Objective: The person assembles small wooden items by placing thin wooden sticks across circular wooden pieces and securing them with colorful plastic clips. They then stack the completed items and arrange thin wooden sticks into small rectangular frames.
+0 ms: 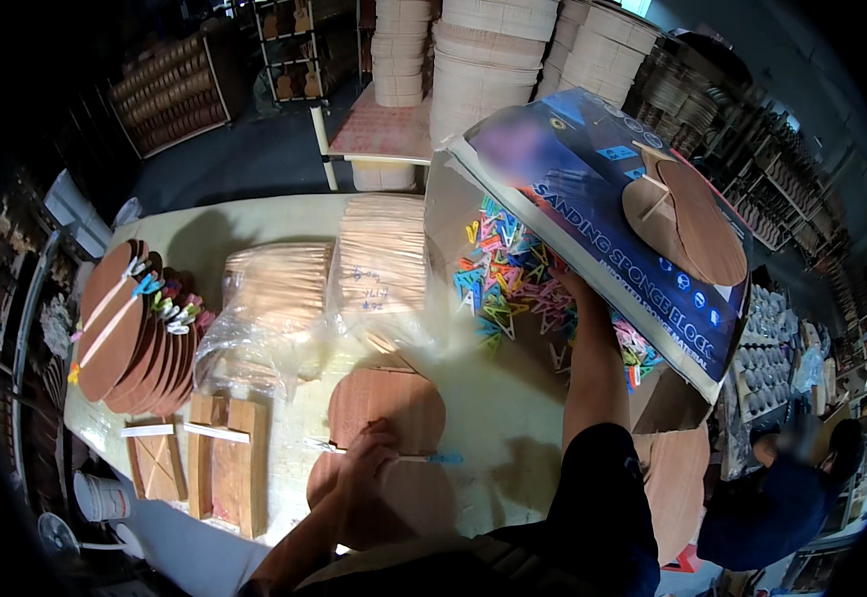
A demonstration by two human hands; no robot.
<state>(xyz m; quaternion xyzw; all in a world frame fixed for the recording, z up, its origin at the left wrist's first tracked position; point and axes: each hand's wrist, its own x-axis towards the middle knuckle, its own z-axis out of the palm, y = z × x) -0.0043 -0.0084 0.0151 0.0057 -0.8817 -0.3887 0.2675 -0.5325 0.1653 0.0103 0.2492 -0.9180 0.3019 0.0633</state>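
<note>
A thin wooden plate [386,398], shaped like a small guitar body, lies on the table in front of me. A narrow wooden strip [409,459] crosses its waist, with a white clothespin [322,445] at the left end and a blue clothespin [444,459] at the right end. My left hand [370,450] rests on the plate's middle, fingers curled down onto the strip. My right hand [570,283] reaches into a cardboard box among a heap of coloured clothespins [518,264]. Its fingertips are partly hidden there under the printed flap.
At the left stand clipped guitar-shaped plates [120,343]. Wooden strip bundles [382,254] in plastic lie at the back, wooden jigs [227,463] front left. The box flap [593,209] leans over the right side, carrying wooden plates [690,219]. Another person [782,502] is at far right.
</note>
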